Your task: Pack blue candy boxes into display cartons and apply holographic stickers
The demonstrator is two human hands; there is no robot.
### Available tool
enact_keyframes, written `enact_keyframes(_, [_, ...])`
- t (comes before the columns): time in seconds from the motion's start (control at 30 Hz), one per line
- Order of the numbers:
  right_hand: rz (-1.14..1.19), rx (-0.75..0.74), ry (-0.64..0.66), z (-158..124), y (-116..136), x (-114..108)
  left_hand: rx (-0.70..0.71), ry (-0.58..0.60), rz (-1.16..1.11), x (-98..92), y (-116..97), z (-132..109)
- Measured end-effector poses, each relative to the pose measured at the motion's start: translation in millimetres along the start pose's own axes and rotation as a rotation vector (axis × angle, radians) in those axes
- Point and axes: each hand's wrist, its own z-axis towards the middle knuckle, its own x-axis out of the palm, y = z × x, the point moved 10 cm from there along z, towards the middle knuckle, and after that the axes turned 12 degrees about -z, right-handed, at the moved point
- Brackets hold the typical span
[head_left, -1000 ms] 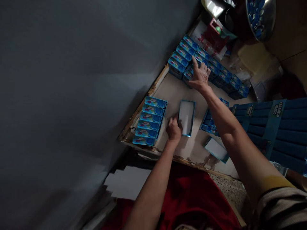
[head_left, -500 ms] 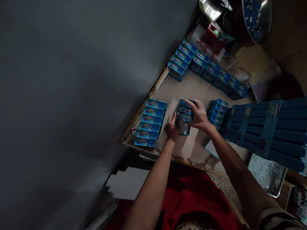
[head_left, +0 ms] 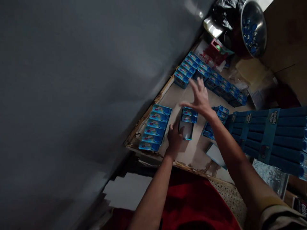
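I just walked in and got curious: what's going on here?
Someone's left hand touches the side of an open blue box, with blue packs at its far end. The right hand, fingers spread, hovers over the table, holding nothing. More packs stand in rows behind, and six line up on the left.

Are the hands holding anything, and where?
The left hand holds the open, rectangular blue-and-white cardboard box by its left wall; the open right hand holds nothing.
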Motion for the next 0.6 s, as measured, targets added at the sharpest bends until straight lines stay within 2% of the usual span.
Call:
enact_keyframes(0.07, [-0.047, 0.097, -0.122, 46, -11, -14, 0.07, -0.033, -0.008, -10.4, -7, -20])
enact_keyframes(0.1, [-0.081, 0.119, -0.135, 69, -13, -13, 0.107, -0.047, -0.008, -15.1, -10, -32])
enact_keyframes(0.2, [-0.178, 0.095, -0.096, 117, -4, 9, 0.172, -0.069, 0.0, -25.9, -13, -70])
enact_keyframes(0.27, [-0.197, 0.051, -0.107, 125, 5, 22, 0.169, -0.092, 0.006, -31.9, -10, -90])
enact_keyframes(0.37, [-0.183, 0.017, -0.15, 114, 16, 28, 0.152, -0.126, 0.006, -35.7, -4, -111])
enact_keyframes(0.47, [-0.185, 0.015, -0.148, 109, 18, 28, 0.141, -0.108, -0.007, -29.8, 3, -119])
enact_keyframes(0.6, [-0.197, 0.056, -0.12, 135, 8, 30, 0.133, -0.103, -0.006, -27.6, 11, -122])
